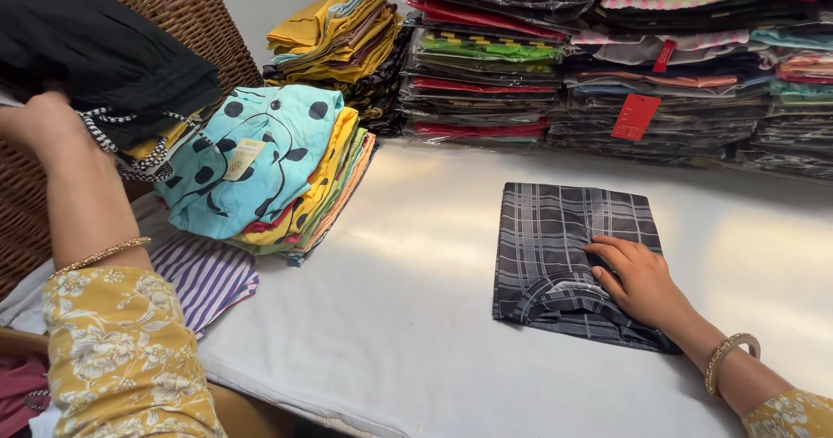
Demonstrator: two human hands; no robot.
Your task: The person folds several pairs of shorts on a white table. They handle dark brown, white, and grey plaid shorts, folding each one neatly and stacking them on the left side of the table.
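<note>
Pressing flat, the right hand [640, 284] rests open on the folded grey plaid cloth [564, 260], near right on the white desk [416, 317]; folding looks done. Left hand [39, 124] grips the black garment [104, 56] with a striped drawstring, far left.

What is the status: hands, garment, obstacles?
Right hand flat on folded grey checked garment. Left hand at black garment on side pile. White table around checked garment bare.

White table [434, 256] bears folded plaid garment [555, 230], clothing stacks [286, 169].
</note>
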